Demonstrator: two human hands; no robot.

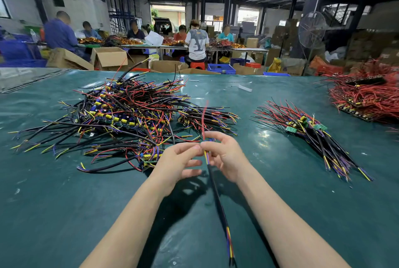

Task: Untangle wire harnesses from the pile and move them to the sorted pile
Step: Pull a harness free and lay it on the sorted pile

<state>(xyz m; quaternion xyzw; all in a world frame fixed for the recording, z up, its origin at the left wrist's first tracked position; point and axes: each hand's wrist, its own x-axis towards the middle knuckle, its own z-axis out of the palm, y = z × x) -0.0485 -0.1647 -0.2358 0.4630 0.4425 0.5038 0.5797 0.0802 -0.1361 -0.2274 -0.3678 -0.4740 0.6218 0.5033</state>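
While yr L hand (179,164) and R hand (224,157) each pinch-grip one harness (216,192), it hangs over the worktop (64,203) betw. tangled pile (125,116) & sorted pile (313,133).

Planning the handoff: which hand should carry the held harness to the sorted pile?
Likely right: the right hand holds the harness and sits nearer the sorted pile; the left hand would cross over.

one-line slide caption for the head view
Left hand and right hand pinch one harness beside tangled pile, sorted pile at right.
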